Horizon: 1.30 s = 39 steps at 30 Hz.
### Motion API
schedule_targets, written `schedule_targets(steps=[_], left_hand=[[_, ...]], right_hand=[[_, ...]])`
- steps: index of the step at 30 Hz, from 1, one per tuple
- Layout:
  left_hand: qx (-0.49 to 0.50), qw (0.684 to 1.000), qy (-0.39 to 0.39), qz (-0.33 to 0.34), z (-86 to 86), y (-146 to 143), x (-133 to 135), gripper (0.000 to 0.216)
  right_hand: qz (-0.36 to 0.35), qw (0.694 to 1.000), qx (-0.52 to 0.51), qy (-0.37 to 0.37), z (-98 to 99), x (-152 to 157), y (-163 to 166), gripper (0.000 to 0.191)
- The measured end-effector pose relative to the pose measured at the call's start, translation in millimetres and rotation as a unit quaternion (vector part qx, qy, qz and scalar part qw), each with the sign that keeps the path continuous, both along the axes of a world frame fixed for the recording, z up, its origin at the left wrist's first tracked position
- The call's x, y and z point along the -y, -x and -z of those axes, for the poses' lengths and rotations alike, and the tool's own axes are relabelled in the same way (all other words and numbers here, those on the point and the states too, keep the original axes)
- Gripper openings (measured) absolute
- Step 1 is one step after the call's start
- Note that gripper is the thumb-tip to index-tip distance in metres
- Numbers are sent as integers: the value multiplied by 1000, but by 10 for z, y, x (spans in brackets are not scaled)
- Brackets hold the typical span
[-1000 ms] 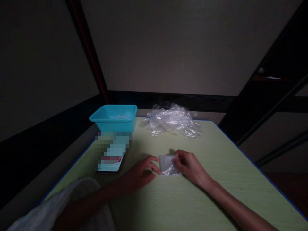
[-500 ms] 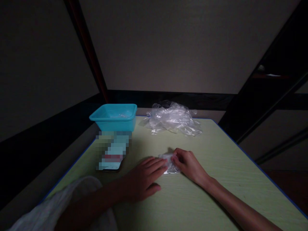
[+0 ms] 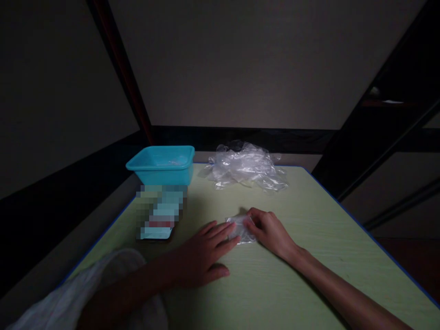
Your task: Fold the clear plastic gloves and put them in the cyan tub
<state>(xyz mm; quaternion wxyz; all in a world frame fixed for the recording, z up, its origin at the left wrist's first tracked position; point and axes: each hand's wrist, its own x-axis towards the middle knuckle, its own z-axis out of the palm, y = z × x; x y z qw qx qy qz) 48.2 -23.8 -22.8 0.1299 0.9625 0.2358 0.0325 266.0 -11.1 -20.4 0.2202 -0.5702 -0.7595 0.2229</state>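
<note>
The right hand (image 3: 271, 233), just right of the lower centre of the frame, has its thumb and curled forefinger brought together on the upper right corner of a small folded plastic bag (image 3: 244, 236). The left hand (image 3: 204, 256), left of it, has hold of nothing: it lies palm down with the fingers stretched out and a little apart, two fingertips resting on the bag's left side and the thumb spread away below, clear of it. The bag, clear and shiny, lies flat between the hands, below the centre of the frame, on a pale green table (image 3: 319, 215) with a blue edge.

The left forearm comes out of a loose pale sleeve (image 3: 117, 284) at the lower left; the right forearm, bare, runs to the lower right corner. Above and left of the left hand lies a phone (image 3: 161, 217), lit and partly blurred out by blocks. Just beyond it, at the left of the table's far end, stands a bright blue basin (image 3: 161, 176), with something clear and hard to make out inside. Right of the basin, above the centre of the bag, sits a crumpled pile of clear plastic (image 3: 247, 167). A dim grey wall (image 3: 233, 64) fills the upper middle.
</note>
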Motion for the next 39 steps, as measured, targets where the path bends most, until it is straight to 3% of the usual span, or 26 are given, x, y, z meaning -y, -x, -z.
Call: schedule_targets(steps=[3,7,10,15,18,25,39], left_hand=[[0,1000,2,-5,-21,-3,5,60],[7,1000,0,-3,-23,5,6,60],[13,1000,-1,-4,-6,13,7,60],[41,999,12,-11,18,13,5,60],[45,999,16,-15,22,10,1,62],[35,998,29,-37,36,30,-8,62],[27,997,45,-49,21,30,-12,63]], right_hand=[[3,999,46,-7,-6,3,-10,14],[14,994,107,-21,-2,-10,-61,29],[15,988,129,-81,-36,7,-93,30],[-145,962,120,-198,-105,128,-14,30],[-204,948,161,-182,-66,190,53,43],[-209,953,213,-53,46,178,-19,56],[-213,957,187,-67,65,146,-108,67]])
